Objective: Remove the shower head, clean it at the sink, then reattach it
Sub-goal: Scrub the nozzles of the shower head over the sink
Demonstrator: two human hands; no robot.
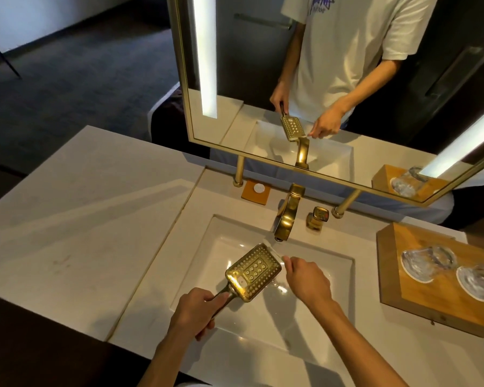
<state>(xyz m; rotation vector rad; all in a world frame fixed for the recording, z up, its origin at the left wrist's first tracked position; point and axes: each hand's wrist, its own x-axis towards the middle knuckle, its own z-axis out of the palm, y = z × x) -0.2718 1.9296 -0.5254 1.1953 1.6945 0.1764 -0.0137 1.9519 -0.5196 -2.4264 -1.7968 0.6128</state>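
Note:
A gold rectangular shower head (253,272) with rows of nozzle holes is held face up over the white sink basin (313,317), just below the gold faucet spout (284,222). My left hand (196,311) grips its handle at the near end. My right hand (305,277) is at the head's far right corner, its curled fingers touching the edge where a thin stream of water lands. I cannot tell whether it pinches the edge.
A gold tap handle (317,217) stands right of the faucet. A wooden tray (430,280) with glass dishes sits on the right counter. An orange coaster (256,191) lies behind the basin, under a gold-framed mirror (333,79). The pale countertop (81,219) extends left.

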